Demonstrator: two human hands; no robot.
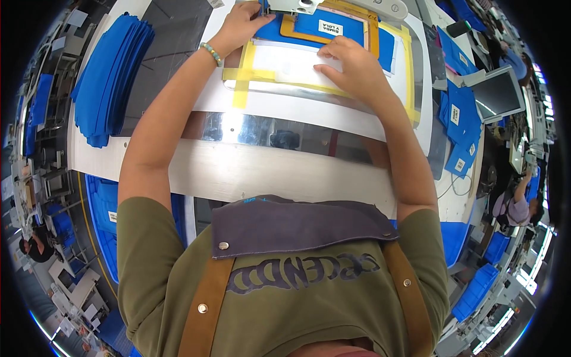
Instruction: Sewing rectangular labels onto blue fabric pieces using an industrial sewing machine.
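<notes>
A blue cloth piece [386, 50] with a white label [331, 27] lies on the work surface at the far middle, under a yellow-brown clamp frame [372, 35]. The white machine head [291, 6] stands over its far left part. My left hand [242, 27] rests at the cloth's left edge beside the machine head, thumb stretched out over the blue; its fingertips are partly hidden. My right hand [351, 65] is over a white sheet [291, 62] at the frame's near edge, thumb and bent fingers apart, nothing visible between them.
Yellow tape [240, 89] marks the white board around the frame. A thick stack of blue cloth pieces [110, 77] lies to the left. Labelled blue pieces [461, 116] and a monitor [499, 94] are at right. A blue bin [101, 220] stands low at the left.
</notes>
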